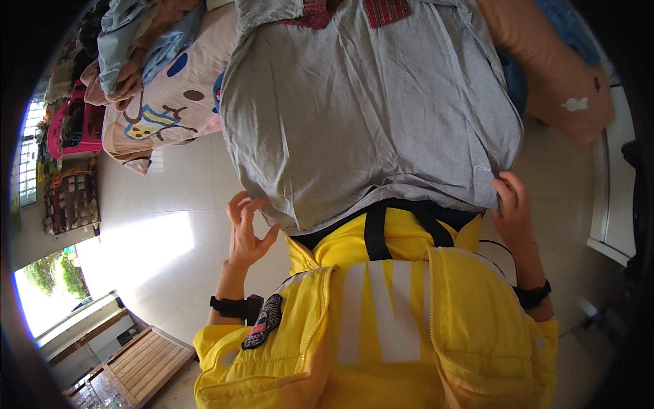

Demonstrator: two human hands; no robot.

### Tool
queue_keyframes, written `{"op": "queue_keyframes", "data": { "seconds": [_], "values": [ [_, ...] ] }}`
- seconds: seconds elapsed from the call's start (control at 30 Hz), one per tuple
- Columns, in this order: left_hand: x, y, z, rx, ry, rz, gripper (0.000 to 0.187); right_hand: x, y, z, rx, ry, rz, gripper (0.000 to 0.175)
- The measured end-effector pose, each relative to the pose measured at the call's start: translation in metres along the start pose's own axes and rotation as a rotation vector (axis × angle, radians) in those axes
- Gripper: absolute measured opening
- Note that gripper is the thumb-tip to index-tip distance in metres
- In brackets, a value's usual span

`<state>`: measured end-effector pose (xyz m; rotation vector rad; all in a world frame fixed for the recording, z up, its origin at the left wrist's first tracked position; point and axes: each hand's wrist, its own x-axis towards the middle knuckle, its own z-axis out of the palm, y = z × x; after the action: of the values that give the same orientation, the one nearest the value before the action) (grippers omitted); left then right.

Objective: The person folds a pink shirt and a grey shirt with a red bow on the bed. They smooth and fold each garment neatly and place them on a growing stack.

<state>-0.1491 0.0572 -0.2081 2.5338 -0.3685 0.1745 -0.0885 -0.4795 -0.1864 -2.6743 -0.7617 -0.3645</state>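
Observation:
A grey cloth shirt (357, 112), wrinkled and with small stitched writing near its lower right corner, lies spread out in front of my body. Something blue shows from beneath it at both sides. At the shirt's lower left corner is my left hand (248, 230), its fingers curled and thumb apart; whether it grips the hem is not clear. My right hand (513, 204) has its fingers bent against the lower right edge, the fingertips pinching the cloth. Red plaid cloth (387, 11) shows at the shirt's top.
On the left, a patterned bed cover (196, 97) carries a pile of clothes (122, 56), with a pink plastic chair (76, 128) beyond. Peach bedding (557, 76) lies at the right. Pale floor tiles (168, 184) surround me; a slatted wooden piece (148, 365) stands at lower left.

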Motion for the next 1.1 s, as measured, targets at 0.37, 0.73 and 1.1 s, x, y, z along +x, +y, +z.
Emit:
{"op": "queue_keyframes", "data": {
  "seconds": [0.37,0.73,1.1],
  "values": [
    [0.03,0.023,-0.001,-0.06,-0.165,0.078,0.043,-0.039,0.037,0.003,0.138,0.305,0.149,0.037],
    [0.028,0.034,0.01,0.11,-0.053,0.348,0.036,-0.024,0.027,0.007,0.267,0.247,0.235,0.027],
    [0.039,0.05,0.013,0.14,-0.103,0.127,0.032,0.001,0.018,-0.03,0.549,0.496,0.484,0.021]
  ]
}}
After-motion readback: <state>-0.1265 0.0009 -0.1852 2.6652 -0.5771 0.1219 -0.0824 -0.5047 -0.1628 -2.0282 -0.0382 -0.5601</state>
